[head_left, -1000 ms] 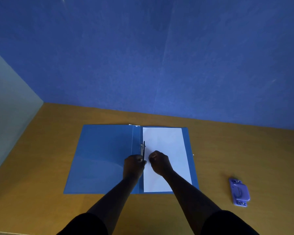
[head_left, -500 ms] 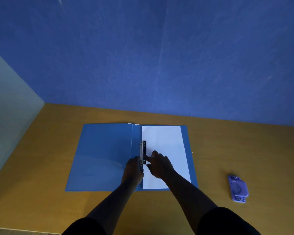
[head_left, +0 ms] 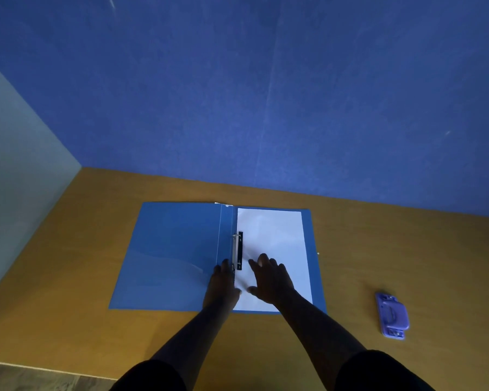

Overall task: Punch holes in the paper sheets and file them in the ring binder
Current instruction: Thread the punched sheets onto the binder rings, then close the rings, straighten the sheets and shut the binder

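Observation:
A blue ring binder lies open flat on the wooden table. White paper sheets rest on its right half, their left edge at the metal ring mechanism with a black clamp bar along the spine. My left hand lies on the spine just below the mechanism, its fingertips touching the lower end. My right hand lies flat on the lower part of the paper with fingers spread, holding nothing. A purple hole punch sits on the table to the right, well apart from both hands.
The yellow-brown table ends against a blue wall behind the binder and a pale wall on the left. The table's front edge shows at the bottom left. A tiny white speck lies beside the binder's right edge.
My right hand has opened from a fist at the clamp and spread flat onto the paper. The black clamp bar now lies down along the spine. My left hand has stayed beside the mechanism.

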{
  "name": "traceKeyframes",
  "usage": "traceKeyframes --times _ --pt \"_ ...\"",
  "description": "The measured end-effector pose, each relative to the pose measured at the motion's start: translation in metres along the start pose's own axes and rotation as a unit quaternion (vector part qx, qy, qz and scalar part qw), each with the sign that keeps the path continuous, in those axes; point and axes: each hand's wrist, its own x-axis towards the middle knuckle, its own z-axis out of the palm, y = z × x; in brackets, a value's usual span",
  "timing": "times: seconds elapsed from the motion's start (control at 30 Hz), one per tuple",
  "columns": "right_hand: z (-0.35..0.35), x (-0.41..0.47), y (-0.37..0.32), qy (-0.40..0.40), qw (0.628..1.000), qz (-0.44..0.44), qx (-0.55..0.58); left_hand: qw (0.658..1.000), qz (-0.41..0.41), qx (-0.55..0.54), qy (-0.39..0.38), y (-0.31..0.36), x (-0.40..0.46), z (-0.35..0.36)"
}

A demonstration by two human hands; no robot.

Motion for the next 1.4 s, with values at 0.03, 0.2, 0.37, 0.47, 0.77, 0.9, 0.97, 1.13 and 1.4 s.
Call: traceKeyframes --times 0.03,0.2,0.37,0.47,0.77,0.9,0.97,1.13,1.4 --pt "-0.001 -0.001 0.000 0.001 1.000 -0.001 0.001 1.000 -0.004 -0.008 0.009 -0.001 -0.004 -0.002" --pt "-0.007 -0.009 0.005 0.039 0.998 0.035 0.034 0.986 -0.078 -0.077 0.122 -0.013 -0.018 -0.017" --pt "-0.008 -0.027 0.026 0.040 0.980 0.173 0.089 0.929 -0.275 -0.145 0.200 -0.027 -0.031 -0.036" --pt "-0.005 -0.039 0.039 0.020 0.947 0.297 0.124 0.935 -0.266 -0.135 0.194 -0.041 -0.034 -0.038" --pt "0.011 -0.045 0.058 0.035 0.874 0.403 0.270 0.998 0.057 -0.003 0.003 -0.018 -0.041 -0.011" --pt "0.003 -0.050 0.068 0.076 0.837 0.434 0.325 0.995 0.082 0.046 -0.041 -0.008 -0.045 0.000" --pt "-0.001 -0.055 0.072 0.073 0.836 0.432 0.330 0.993 0.084 0.069 -0.039 -0.008 -0.044 0.002" --pt "-0.009 -0.065 0.071 0.083 0.835 0.418 0.346 0.992 0.072 0.099 -0.042 -0.002 -0.043 0.006" --pt "-0.022 -0.077 0.054 0.129 0.822 0.290 0.473 0.990 0.117 -0.062 -0.050 0.065 -0.046 0.018"
